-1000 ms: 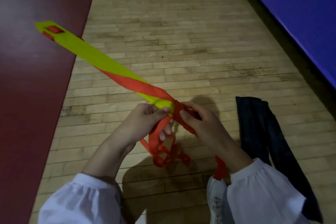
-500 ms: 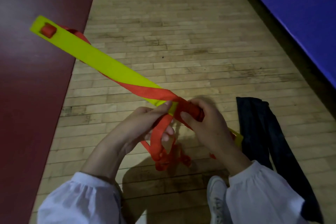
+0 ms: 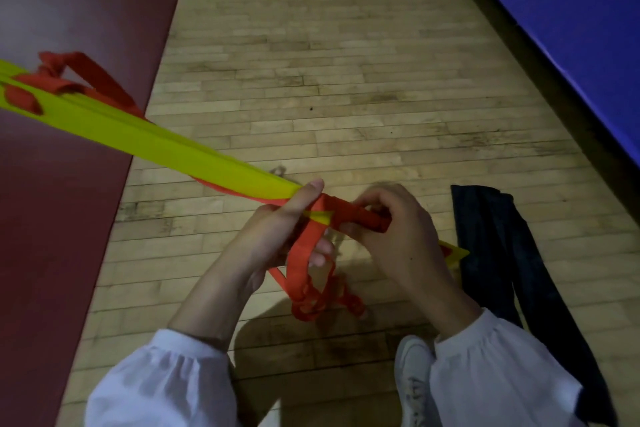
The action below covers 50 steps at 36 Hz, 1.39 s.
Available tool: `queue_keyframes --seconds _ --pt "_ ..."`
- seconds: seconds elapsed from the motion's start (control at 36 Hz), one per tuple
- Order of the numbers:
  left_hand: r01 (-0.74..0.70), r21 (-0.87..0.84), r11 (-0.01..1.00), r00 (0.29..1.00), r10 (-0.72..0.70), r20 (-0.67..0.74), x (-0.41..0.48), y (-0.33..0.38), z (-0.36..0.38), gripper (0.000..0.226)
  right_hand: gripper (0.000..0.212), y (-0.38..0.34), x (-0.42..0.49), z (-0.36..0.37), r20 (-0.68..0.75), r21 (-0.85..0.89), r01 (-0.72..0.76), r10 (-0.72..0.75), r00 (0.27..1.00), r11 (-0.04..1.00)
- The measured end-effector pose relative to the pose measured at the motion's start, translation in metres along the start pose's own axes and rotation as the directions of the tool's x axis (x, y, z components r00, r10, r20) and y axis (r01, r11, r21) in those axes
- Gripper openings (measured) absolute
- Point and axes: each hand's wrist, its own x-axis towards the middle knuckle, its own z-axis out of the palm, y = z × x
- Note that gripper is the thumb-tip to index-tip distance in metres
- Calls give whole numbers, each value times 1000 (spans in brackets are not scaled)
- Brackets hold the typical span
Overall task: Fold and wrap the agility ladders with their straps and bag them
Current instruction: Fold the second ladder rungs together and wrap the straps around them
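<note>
A stack of yellow ladder rungs (image 3: 145,139) runs from the left edge to my hands at the centre, held above the floor. A red strap (image 3: 349,213) is wound round its near end. My left hand (image 3: 277,236) grips the bundle where the winding starts, thumb up along the yellow. My right hand (image 3: 398,236) is curled round the red-wrapped end; a yellow tip (image 3: 455,251) pokes out beyond it. Loose red strap (image 3: 308,295) hangs in knotted loops below my hands. More red strap (image 3: 86,74) loops at the far end.
A dark carry bag (image 3: 498,253) lies flat on the wooden floor (image 3: 346,80) to the right. A dark red mat (image 3: 62,201) covers the left side, a blue mat (image 3: 571,28) the upper right. My white shoe (image 3: 414,378) is at the bottom.
The far end of the bundle has swung down and left, out past the frame edge. More red strap lies wound round the near end, and my right hand has closed over it.
</note>
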Motion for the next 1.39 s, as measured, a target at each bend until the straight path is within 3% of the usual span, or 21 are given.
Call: queue_keyframes --seconds 0.11,0.22,0.36,0.5,0.75,0.89,1.22,1.39 --pt "-16 32 999 1000 17 -13 1 -2 0 49 23 -1 2 -11 219 61 -66 51 974 996" --pt "-15 56 998 1000 15 9 1 -2 0 45 60 -5 -3 -18 450 141 -241 155 879 960" --pt "-31 105 994 999 28 29 1 -3 2 41 72 -6 -5 -21 525 87 -327 235 818 941" --pt "-53 132 990 997 46 59 -1 -1 2 45 86 -5 -1 -18 549 168 -357 213 808 919" --pt "-84 156 984 993 70 93 0 -1 -6 77 64 -5 -1 -13 468 231 -320 183 864 919" --pt "-70 180 981 994 53 97 0 -1 -6 83 59 1 1 -11 367 201 -277 190 911 939" --pt "-125 106 986 992 124 17 3 -1 -1 55 71 2 2 -12 111 48 -222 216 970 974" --pt "-170 130 977 984 175 -23 6 -5 1 53 57 1 1 -8 80 -52 -220 224 971 974"
